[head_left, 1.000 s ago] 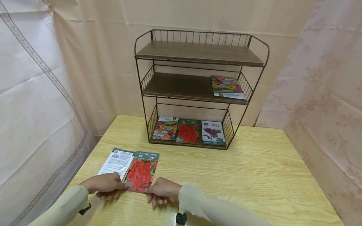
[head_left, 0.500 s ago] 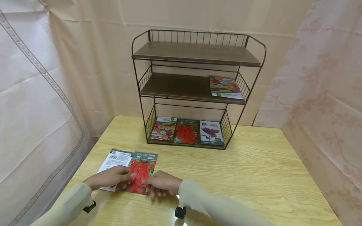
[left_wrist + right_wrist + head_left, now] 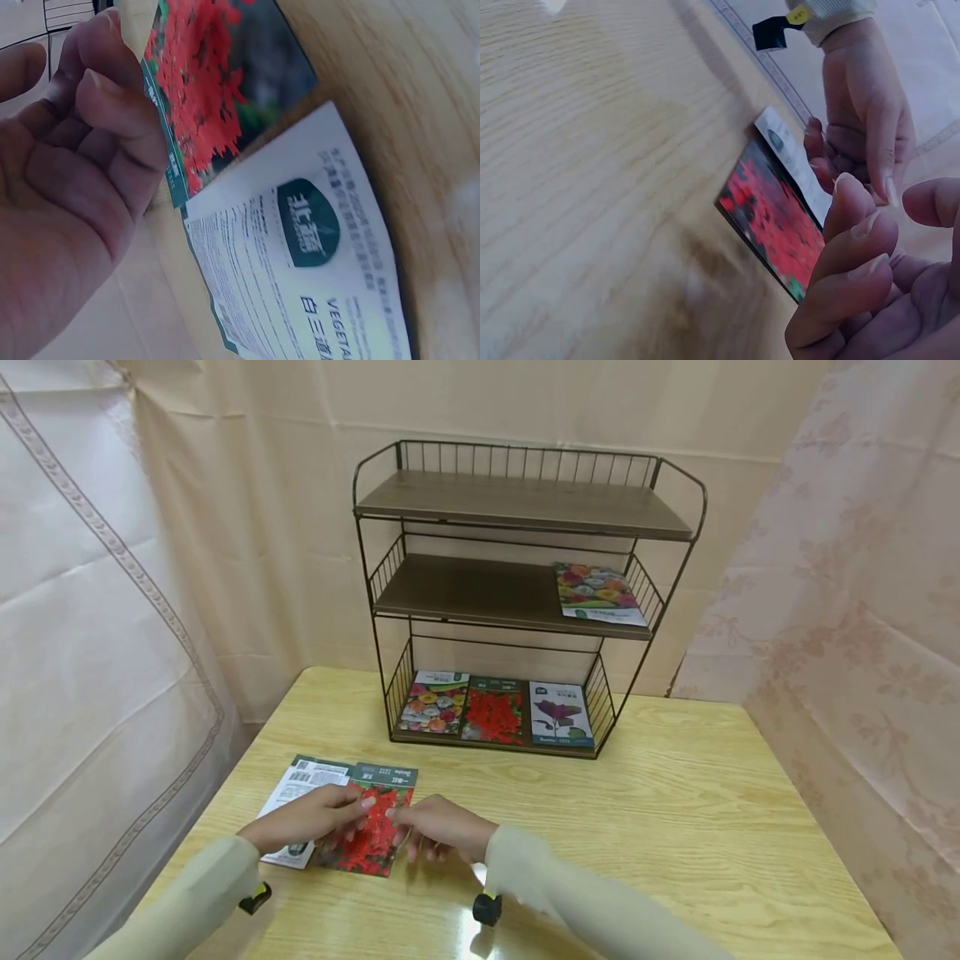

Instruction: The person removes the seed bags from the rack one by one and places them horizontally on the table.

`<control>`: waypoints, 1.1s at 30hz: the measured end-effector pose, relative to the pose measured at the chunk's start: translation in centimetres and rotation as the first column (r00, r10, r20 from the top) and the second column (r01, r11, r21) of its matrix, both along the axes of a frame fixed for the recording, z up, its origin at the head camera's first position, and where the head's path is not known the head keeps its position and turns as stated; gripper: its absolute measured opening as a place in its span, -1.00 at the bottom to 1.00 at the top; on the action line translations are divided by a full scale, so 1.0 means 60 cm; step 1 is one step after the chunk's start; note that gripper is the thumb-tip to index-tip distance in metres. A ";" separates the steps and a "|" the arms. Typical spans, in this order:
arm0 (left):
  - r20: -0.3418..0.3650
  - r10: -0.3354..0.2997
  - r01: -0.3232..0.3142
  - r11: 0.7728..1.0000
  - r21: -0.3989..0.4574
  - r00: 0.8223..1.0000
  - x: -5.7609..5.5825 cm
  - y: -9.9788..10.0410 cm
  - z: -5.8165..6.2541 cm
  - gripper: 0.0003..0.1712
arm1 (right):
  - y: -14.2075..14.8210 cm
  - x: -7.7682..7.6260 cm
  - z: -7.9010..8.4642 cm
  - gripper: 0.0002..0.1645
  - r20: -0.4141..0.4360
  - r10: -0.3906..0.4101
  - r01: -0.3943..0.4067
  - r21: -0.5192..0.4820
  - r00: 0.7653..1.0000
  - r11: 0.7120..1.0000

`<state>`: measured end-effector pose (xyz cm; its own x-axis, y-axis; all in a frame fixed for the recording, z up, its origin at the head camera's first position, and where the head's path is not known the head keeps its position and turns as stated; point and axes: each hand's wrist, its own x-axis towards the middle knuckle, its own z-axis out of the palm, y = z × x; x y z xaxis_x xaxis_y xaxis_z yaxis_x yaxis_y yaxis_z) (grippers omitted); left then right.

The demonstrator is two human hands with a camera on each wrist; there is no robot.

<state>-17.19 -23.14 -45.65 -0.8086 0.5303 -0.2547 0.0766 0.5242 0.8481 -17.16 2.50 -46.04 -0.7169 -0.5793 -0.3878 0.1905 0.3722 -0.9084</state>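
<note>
A seed packet with red flowers lies face up on the table, its green header toward the shelf. Left of it lies a white seed packet, printed text side up, their edges meeting. Above the gap between both packets hovers my left hand, fingers loosely curled around nothing. My right hand hovers at the red packet's right edge, thumb and fingers apart. In the left wrist view the left fingers hang clear of the red packet. The right wrist view has the right fingers bent and holding nothing.
A three-tier wire shelf stands at the back. Its bottom tier bears a zinnia-like packet, a red-flower packet and a purple-leaf packet. Another colourful flower packet lies on the middle tier's right. Curtains hang around the table.
Both hands have let go of the red packet's near corners, risen and moved forward over it. The red packet stays beside the white one.
</note>
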 end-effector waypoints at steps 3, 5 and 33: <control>-0.006 0.004 -0.004 1.000 0.009 1.000 -0.007 0.007 0.002 -0.42 | 0.011 -0.008 0.006 -0.37 0.001 -0.009 0.009 -0.014 1.000 1.000; -0.007 0.020 -0.019 1.000 0.014 1.000 -0.012 0.013 0.005 -0.41 | 0.018 -0.014 0.012 -0.37 -0.005 -0.013 0.013 -0.023 1.000 1.000; -0.156 0.004 0.010 0.996 0.086 0.988 -0.099 0.150 0.065 -0.59 | 0.106 -0.092 0.100 -0.41 -0.076 -0.170 0.160 -0.128 0.982 0.979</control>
<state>-23.13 -14.12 -41.73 -0.8331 0.5475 -0.0785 0.2133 0.4490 0.8677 -22.66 8.85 -40.05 -0.8343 -0.4889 -0.2550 0.1594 0.2289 -0.9603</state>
